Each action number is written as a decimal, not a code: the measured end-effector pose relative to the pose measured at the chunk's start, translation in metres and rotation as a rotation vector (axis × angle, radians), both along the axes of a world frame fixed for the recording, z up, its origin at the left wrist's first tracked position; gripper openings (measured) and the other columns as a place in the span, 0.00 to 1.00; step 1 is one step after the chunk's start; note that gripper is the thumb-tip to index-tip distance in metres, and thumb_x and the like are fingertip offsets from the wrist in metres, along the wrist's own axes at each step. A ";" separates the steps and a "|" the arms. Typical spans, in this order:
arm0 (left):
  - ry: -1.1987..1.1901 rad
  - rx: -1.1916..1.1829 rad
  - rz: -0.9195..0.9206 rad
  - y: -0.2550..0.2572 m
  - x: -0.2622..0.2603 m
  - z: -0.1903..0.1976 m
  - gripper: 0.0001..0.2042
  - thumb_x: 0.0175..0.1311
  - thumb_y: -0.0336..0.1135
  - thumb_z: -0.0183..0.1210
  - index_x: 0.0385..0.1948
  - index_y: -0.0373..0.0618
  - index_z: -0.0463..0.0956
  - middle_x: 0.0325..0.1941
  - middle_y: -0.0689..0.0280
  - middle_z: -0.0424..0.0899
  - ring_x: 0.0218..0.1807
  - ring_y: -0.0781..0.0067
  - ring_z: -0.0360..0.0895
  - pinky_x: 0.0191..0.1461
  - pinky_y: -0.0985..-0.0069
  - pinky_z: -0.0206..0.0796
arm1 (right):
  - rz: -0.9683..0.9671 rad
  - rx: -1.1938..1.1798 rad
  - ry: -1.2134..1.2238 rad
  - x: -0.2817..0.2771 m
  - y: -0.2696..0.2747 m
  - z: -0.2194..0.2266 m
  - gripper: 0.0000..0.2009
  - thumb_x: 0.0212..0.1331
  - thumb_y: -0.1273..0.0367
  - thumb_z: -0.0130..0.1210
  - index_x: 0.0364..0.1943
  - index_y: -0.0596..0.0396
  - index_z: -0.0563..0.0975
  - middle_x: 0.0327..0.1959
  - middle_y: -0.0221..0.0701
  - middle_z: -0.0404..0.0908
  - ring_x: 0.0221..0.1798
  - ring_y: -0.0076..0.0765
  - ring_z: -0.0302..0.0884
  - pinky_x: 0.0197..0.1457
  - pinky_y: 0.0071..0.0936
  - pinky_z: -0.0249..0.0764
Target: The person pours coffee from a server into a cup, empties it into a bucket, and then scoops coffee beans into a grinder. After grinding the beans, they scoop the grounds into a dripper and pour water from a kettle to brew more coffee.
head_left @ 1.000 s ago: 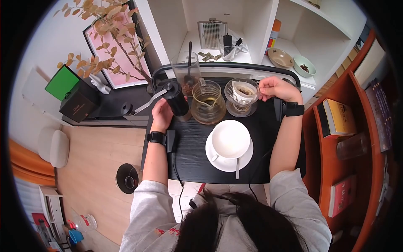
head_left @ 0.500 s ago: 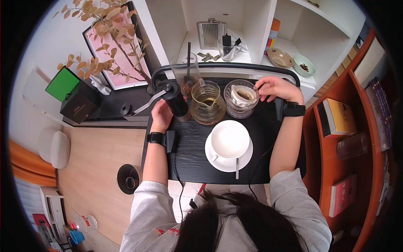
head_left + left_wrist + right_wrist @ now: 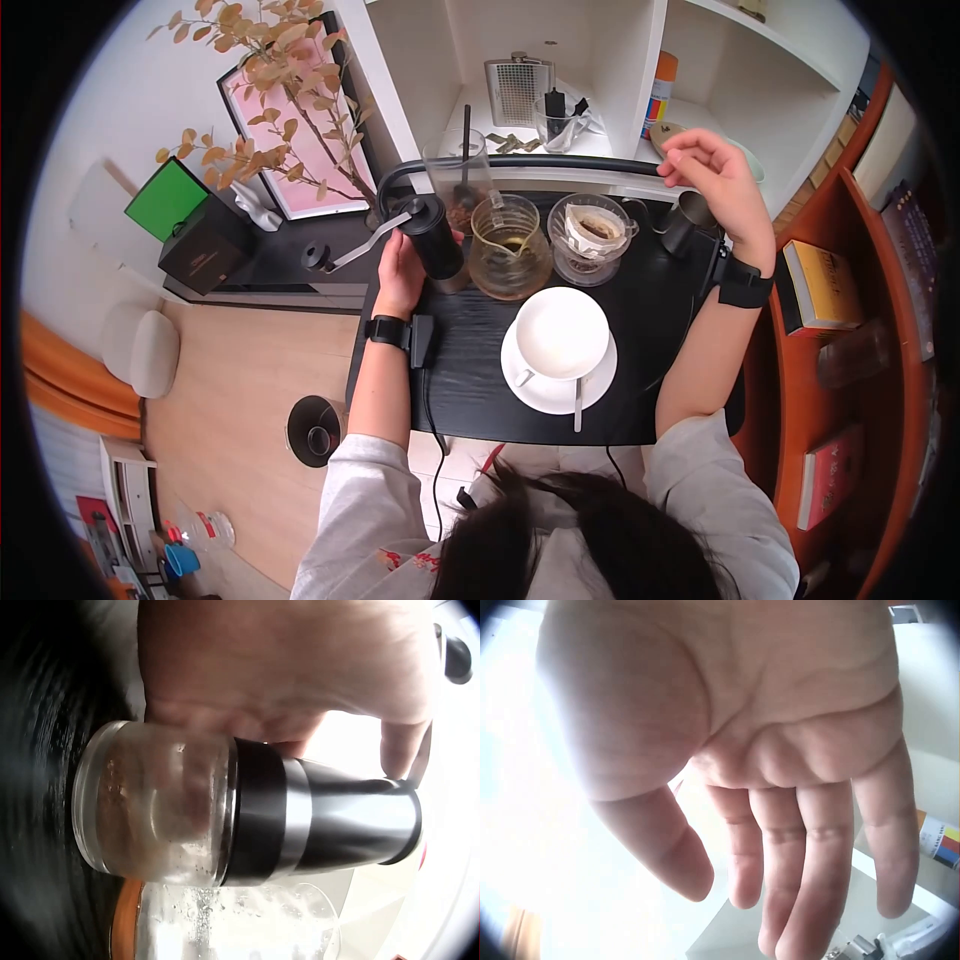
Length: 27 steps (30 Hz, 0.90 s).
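My left hand (image 3: 400,275) curls round the side of a black hand coffee grinder (image 3: 432,240), whose crank sticks out left. In the left wrist view the grinder's clear jar (image 3: 161,802) stands on the black surface, with the thumb against the metal body above. My right hand (image 3: 715,180) is raised empty over the far right table edge, fingers loosely bent. Below it stands a metal pitcher (image 3: 687,225). Left of that, a clear dripper (image 3: 590,262) bears a white paper filter (image 3: 597,246) with dark coffee grounds. A glass coffee server (image 3: 510,275) stands between grinder and dripper.
A white cup (image 3: 562,335) sits on a saucer (image 3: 545,398) with a spoon (image 3: 578,405), near the front. Behind the server, a tall clear container (image 3: 478,178) holds brown beans and a black spoon. A black rail (image 3: 560,160) borders the table's back, before white shelves.
My right hand has left the dripper's side and moved up and right, uncovering the metal pitcher. The dripper tilted, then settled level. My left hand stays at the grinder; the view shifted slightly.
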<state>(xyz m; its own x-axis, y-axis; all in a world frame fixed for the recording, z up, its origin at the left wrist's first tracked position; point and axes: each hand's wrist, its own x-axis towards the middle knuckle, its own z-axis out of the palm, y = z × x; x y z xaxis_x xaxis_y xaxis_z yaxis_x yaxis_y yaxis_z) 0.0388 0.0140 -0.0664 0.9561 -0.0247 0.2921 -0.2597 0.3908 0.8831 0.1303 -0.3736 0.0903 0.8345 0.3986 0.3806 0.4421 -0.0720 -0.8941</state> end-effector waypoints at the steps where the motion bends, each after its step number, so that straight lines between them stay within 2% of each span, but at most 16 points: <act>1: -0.021 0.003 -0.004 0.000 0.001 -0.002 0.37 0.68 0.63 0.35 0.57 0.32 0.68 0.54 0.47 0.78 0.58 0.54 0.75 0.67 0.62 0.60 | 0.007 0.008 -0.024 -0.004 0.002 0.003 0.07 0.63 0.72 0.55 0.41 0.60 0.77 0.32 0.30 0.81 0.35 0.23 0.77 0.43 0.20 0.74; 2: -0.040 0.008 -0.009 -0.001 0.000 -0.003 0.38 0.68 0.64 0.34 0.57 0.32 0.68 0.54 0.47 0.78 0.58 0.54 0.75 0.67 0.62 0.60 | 0.013 0.017 -0.046 -0.007 0.003 0.005 0.07 0.63 0.72 0.55 0.41 0.60 0.77 0.31 0.30 0.81 0.35 0.22 0.77 0.43 0.20 0.74; 3: -0.041 -0.014 -0.019 -0.003 -0.004 0.000 0.33 0.66 0.57 0.43 0.58 0.31 0.68 0.54 0.49 0.79 0.59 0.55 0.75 0.67 0.64 0.60 | 0.012 0.016 -0.074 -0.010 0.005 0.007 0.07 0.63 0.72 0.55 0.40 0.60 0.78 0.31 0.30 0.81 0.34 0.22 0.77 0.42 0.19 0.73; 6: -0.093 0.258 0.046 -0.002 -0.006 0.004 0.30 0.60 0.47 0.54 0.58 0.31 0.67 0.54 0.50 0.79 0.59 0.57 0.74 0.68 0.64 0.59 | 0.006 0.013 -0.133 -0.019 0.007 0.011 0.07 0.63 0.71 0.56 0.40 0.60 0.78 0.30 0.29 0.81 0.34 0.21 0.76 0.41 0.19 0.72; 7: -0.042 0.192 0.035 -0.002 -0.007 0.005 0.30 0.50 0.34 0.61 0.58 0.32 0.68 0.53 0.52 0.80 0.59 0.59 0.75 0.68 0.66 0.60 | 0.002 0.009 -0.153 -0.022 0.007 0.012 0.07 0.63 0.72 0.56 0.40 0.60 0.78 0.30 0.29 0.81 0.33 0.21 0.76 0.41 0.19 0.72; 10: -0.010 0.290 0.147 -0.007 -0.007 0.004 0.29 0.47 0.28 0.62 0.56 0.33 0.69 0.52 0.54 0.81 0.57 0.62 0.76 0.66 0.68 0.61 | 0.003 0.015 -0.158 -0.030 0.005 0.016 0.06 0.63 0.72 0.56 0.40 0.60 0.78 0.29 0.29 0.81 0.33 0.21 0.76 0.40 0.18 0.72; 11: 0.007 0.283 0.185 -0.008 -0.006 0.004 0.27 0.46 0.23 0.64 0.54 0.35 0.71 0.49 0.57 0.82 0.55 0.66 0.78 0.64 0.70 0.64 | 0.003 0.014 -0.160 -0.031 0.004 0.016 0.06 0.63 0.72 0.56 0.40 0.60 0.78 0.29 0.29 0.81 0.33 0.21 0.76 0.40 0.18 0.72; 17: 0.011 0.342 0.450 -0.017 0.000 0.002 0.20 0.51 0.22 0.69 0.47 0.41 0.76 0.45 0.67 0.84 0.45 0.77 0.79 0.52 0.77 0.70 | -0.009 0.017 -0.170 -0.030 0.001 0.016 0.06 0.63 0.71 0.56 0.39 0.60 0.78 0.28 0.28 0.80 0.32 0.20 0.75 0.39 0.17 0.72; 27: -0.013 0.367 0.555 -0.019 0.004 0.001 0.18 0.53 0.27 0.70 0.46 0.40 0.75 0.44 0.66 0.83 0.44 0.77 0.79 0.50 0.78 0.71 | 0.052 0.032 -0.161 -0.042 0.010 0.019 0.06 0.63 0.71 0.56 0.37 0.60 0.77 0.29 0.26 0.79 0.32 0.18 0.75 0.38 0.17 0.72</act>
<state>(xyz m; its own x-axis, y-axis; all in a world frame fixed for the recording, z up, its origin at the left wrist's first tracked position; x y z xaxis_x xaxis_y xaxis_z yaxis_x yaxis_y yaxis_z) 0.0433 -0.0051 -0.0651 0.8522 0.3701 0.3697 -0.3469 -0.1293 0.9290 0.0882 -0.3638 0.1095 0.7402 0.4257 0.5204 0.5820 -0.0180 -0.8130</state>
